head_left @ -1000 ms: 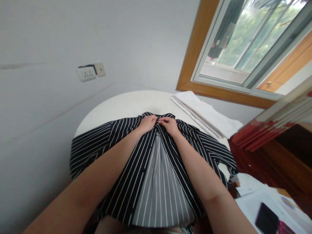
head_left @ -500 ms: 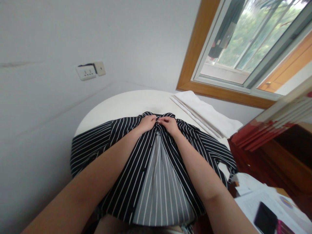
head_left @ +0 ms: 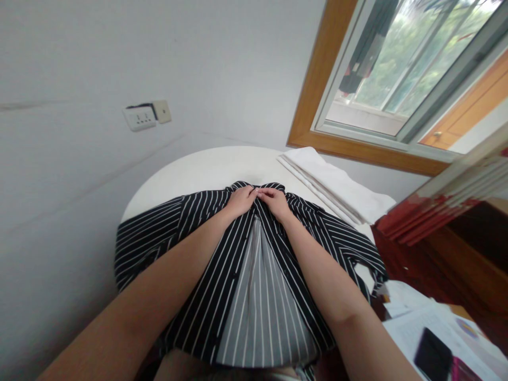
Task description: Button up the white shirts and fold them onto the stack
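A black shirt with white stripes (head_left: 214, 275) lies spread face up on a round white table (head_left: 198, 166), collar towards the wall. Below the collar its two front edges meet, then part downwards and bare the grey striped inside of the back. My left hand (head_left: 242, 201) is closed on the front edge just under the collar. Close against it, my right hand (head_left: 275, 201) pinches the other front edge. The fingertips of both hands touch or nearly touch there. Any button between them is too small to make out.
Folded white cloth (head_left: 337, 182) lies on the table's right side. At the lower right are papers (head_left: 413, 323) with a dark phone (head_left: 432, 354) on them. A wall socket (head_left: 139, 117) is at the left, a wood-framed window (head_left: 357, 151) and a red-and-white curtain (head_left: 420, 217) at the right.
My fingertips have drawn slightly closer together and shifted a little towards the collar. The shirt lies almost exactly as before.
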The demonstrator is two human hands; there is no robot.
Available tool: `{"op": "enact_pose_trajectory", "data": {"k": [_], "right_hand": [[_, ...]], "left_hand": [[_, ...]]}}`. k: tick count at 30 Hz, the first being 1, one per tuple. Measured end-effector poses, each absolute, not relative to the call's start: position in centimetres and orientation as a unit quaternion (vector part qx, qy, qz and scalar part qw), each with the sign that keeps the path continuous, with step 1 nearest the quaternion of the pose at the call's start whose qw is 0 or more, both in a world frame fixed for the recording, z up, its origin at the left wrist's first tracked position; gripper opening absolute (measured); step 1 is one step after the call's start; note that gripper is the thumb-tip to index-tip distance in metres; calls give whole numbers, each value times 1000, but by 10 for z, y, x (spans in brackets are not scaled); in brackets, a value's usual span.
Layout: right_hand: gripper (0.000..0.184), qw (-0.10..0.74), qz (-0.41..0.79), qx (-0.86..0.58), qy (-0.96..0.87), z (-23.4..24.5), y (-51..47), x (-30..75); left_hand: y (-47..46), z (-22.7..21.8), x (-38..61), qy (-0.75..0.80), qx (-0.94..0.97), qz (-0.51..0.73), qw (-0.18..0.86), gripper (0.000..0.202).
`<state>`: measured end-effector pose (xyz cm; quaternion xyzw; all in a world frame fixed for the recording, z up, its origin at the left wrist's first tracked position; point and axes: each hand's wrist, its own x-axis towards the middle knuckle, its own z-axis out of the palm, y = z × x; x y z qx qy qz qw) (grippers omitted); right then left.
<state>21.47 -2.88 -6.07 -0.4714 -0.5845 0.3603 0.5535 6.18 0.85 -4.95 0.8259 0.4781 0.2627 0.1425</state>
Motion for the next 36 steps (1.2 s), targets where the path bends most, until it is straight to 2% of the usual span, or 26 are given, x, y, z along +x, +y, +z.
{"op": "enact_pose_trajectory", "data": {"k": [11, 23, 30, 32, 36], "right_hand": [[18, 541, 374, -484, -577, -62, -25, 214], [13, 527, 313, -521, -594, -59, -28, 213], [27, 501, 272, -550, -611, -56, -30, 213], [24, 486, 256, -562, -618, -55, -30, 213], [19, 451, 228, -577, -642, -51, -33, 215]], "left_hand": [[-1, -45, 64, 497, 826, 249, 96, 33], [9, -47, 58, 443, 816, 322, 186, 31], [12, -46, 59, 426, 817, 326, 213, 30], [12, -46, 59, 431, 820, 313, 210, 29], [9, -48, 57, 455, 831, 276, 165, 16]]}}
